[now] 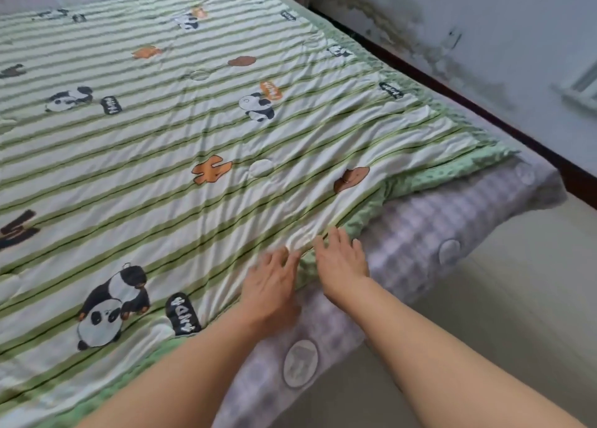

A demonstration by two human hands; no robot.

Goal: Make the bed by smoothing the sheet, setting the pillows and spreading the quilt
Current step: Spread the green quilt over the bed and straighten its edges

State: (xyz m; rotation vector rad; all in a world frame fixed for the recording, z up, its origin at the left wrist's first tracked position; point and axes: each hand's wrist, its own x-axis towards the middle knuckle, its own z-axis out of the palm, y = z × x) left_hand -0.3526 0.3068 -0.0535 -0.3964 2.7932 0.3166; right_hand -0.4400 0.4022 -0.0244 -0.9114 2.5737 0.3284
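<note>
Fingers of the left hand spread flat, palm down, gripping nothing, pressing the striped top face of the green-and-cream panda-print quilt right at its near edge. Right hand just beside, touching distance, fingers likewise splayed and open, resting on the quilt's dotted green border where it rolls over. Nothing pinched in either hand, as far as the motion blur allows.

Beyond the fingertips: a fan of creases running away toward the far corner, border turned up and bunched along that stretch. Under the wrists and to the right of the right hand, lilac checked sheet with round printed patches, draped over the mattress edge, uncovered. No pillows in view.

Judgement: quilt spread, edge-smoothing in hand. Best done with flat palms, sweeping outward from the fingers along the creases toward the corner, then flipping the rolled border down. Pressing too hard risks dragging the whole quilt askew.
</note>
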